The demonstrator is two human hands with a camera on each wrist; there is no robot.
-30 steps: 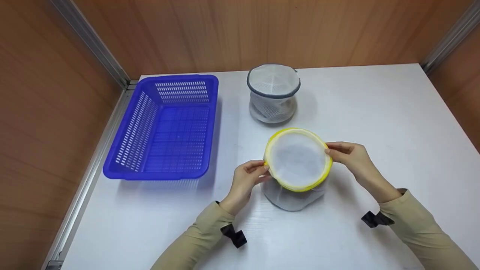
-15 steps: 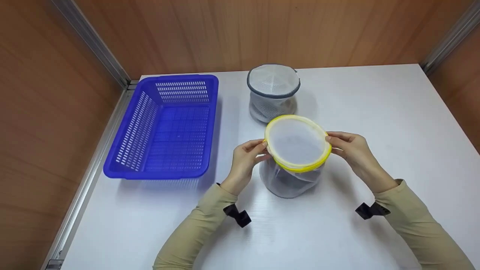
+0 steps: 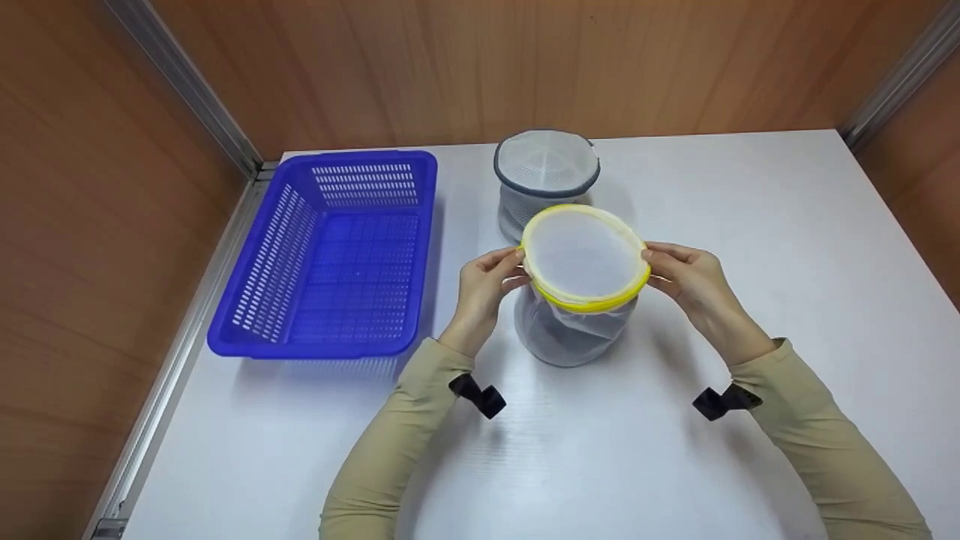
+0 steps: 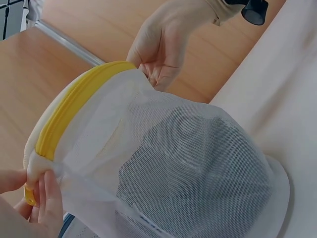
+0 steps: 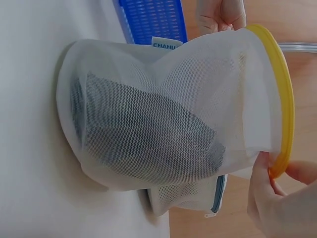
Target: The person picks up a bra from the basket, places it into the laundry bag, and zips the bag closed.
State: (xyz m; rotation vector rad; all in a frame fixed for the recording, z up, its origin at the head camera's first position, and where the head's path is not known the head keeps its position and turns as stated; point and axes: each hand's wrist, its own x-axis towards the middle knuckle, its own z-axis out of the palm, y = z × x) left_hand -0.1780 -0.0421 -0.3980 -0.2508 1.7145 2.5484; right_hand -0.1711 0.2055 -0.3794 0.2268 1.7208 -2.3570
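A white mesh laundry bag (image 3: pixel 577 337) with a yellow zippered rim stands upright on the table, its round top tilted toward me. My left hand (image 3: pixel 484 292) pinches the rim on the left side, by the yellow zipper pull (image 4: pixel 29 195). On the opposite side my right hand (image 3: pixel 694 292) pinches the rim between thumb and fingers. Dark grey fabric (image 5: pixel 143 131) shows through the mesh low inside the bag. Just behind it stands a second mesh laundry bag (image 3: pixel 547 161) with a dark grey-blue rim, its lower part partly hidden by the first.
A blue plastic basket (image 3: pixel 424 255) with slotted walls sits on the left of the white table (image 3: pixel 780 225). Wood-grain panels (image 3: pixel 480 67) rise behind the table and at both sides.
Both hands have moved away from me, carrying the yellow-rimmed laundry bag toward the back one. Its body, squashed low at first, now stands taller below the rim.
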